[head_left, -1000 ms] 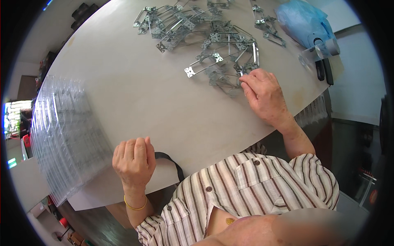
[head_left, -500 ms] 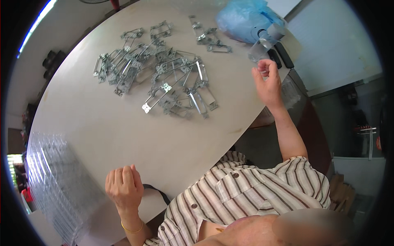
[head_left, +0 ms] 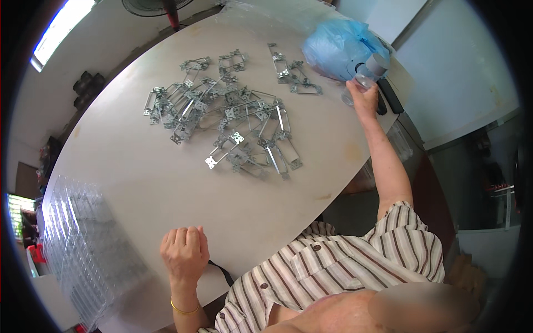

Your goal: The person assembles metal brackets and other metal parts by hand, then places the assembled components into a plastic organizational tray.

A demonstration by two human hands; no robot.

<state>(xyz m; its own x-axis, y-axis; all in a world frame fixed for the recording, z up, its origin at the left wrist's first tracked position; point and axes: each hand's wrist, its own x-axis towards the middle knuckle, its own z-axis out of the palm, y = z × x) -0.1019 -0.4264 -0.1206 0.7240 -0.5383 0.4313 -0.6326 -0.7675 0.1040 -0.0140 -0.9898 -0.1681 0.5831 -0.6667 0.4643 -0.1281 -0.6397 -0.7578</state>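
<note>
At the right side of the table, my right hand (head_left: pixel 363 101) has its fingers round a clear plastic bottle (head_left: pixel 365 81) with a pale grey cap (head_left: pixel 377 65). The bottle leans, cap end up and to the right, beside a blue plastic bag. My left hand (head_left: pixel 185 252) is curled into a fist at the near left edge of the table, palm side hidden, with nothing showing in it. A black strap (head_left: pixel 221 272) lies just right of that wrist. In the middle of the table is a loose heap of grey metal brackets (head_left: pixel 222 111).
The blue bag (head_left: pixel 341 49) sits at the far right, near a black bar-shaped object (head_left: pixel 390 95). Stacked clear plastic trays (head_left: pixel 91 244) stand at the left edge. A few brackets (head_left: pixel 288 72) lie apart from the heap. Behind the round-edged table stands a fan (head_left: pixel 158 6).
My right hand has reached farther away and closed round the clear bottle. The left fist stays by the near edge. The whole view has shifted slightly.
</note>
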